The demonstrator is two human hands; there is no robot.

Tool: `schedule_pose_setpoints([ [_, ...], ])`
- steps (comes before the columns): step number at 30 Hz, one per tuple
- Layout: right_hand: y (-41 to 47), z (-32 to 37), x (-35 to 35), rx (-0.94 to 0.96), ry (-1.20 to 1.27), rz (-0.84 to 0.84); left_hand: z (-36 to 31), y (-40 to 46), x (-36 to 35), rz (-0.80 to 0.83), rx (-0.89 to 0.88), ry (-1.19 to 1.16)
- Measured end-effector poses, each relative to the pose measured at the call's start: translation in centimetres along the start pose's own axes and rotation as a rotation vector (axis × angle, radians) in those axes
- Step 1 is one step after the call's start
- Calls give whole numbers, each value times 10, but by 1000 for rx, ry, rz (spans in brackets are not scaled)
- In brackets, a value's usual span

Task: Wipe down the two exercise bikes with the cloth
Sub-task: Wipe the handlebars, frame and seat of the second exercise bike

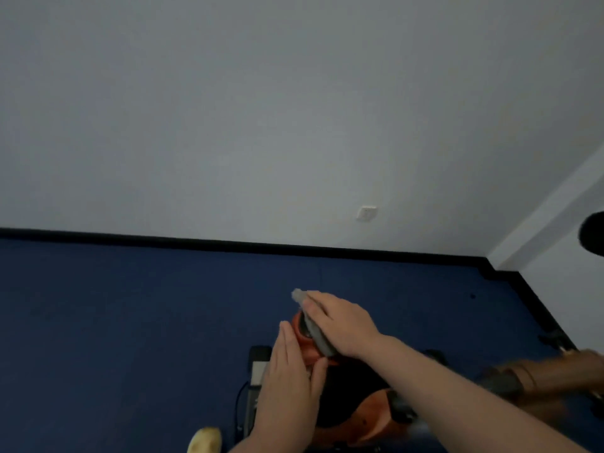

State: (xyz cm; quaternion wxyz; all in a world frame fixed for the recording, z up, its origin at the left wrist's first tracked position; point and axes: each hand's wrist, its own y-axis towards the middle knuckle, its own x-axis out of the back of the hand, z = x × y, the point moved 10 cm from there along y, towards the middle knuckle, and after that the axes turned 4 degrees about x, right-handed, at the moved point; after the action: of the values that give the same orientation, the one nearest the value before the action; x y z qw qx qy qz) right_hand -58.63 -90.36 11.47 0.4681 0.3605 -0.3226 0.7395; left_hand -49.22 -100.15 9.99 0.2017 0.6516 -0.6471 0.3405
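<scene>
An orange and black exercise bike [362,413] stands below me on the blue floor, seen from above. My right hand [340,322] presses a grey cloth [315,331] flat onto the orange top part of the bike, and a corner of the cloth sticks out past my fingertips. My left hand [287,384] lies flat against the left side of the same part, fingers straight and together, holding nothing. At the right edge, blurred, is part of a second bike [536,380] with a brown and grey piece.
A blue floor [130,322] runs to a white wall [261,125] with a black skirting board and a wall socket [366,213]. A grey base bar of the bike [258,371] lies left of it. A yellow shoe tip [205,440] shows at the bottom. A dark round object [593,238] sits at the right edge.
</scene>
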Motion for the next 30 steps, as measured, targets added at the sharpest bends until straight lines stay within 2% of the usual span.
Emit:
schedule_pose_setpoints([
  [2, 8, -3, -2, 43, 52, 113, 5, -7, -1, 4, -19, 56],
  [5, 24, 0, -3, 1, 129, 213, 7, -12, 0, -12, -29, 115],
  [9, 35, 37, -29, 160, -90, 361, 4, -13, 2, -30, -56, 240],
  [11, 35, 41, -36, 233, -121, 423, 6, -14, 2, -32, -60, 276],
  [14, 41, 28, -32, 121, 14, 470, 8, -17, 1, -18, -42, 284],
  [17, 46, 27, -29, 44, 20, 412, 6, -17, 2, -14, -48, 282],
  [19, 40, 36, -31, 163, -144, 317, 7, -18, 2, -22, -58, 281],
  [22, 20, 43, -27, 368, -158, 211, 6, -19, 4, -53, -87, 259],
  [23, 21, 37, -23, 345, -112, 217, 6, -19, 4, -54, -95, 240],
  [27, 27, 3, -11, 35, 116, 192, 5, -19, 3, -41, -139, 167],
  [30, 0, -9, -1, 33, -47, -20, 1, -19, 2, -36, -197, 183],
])
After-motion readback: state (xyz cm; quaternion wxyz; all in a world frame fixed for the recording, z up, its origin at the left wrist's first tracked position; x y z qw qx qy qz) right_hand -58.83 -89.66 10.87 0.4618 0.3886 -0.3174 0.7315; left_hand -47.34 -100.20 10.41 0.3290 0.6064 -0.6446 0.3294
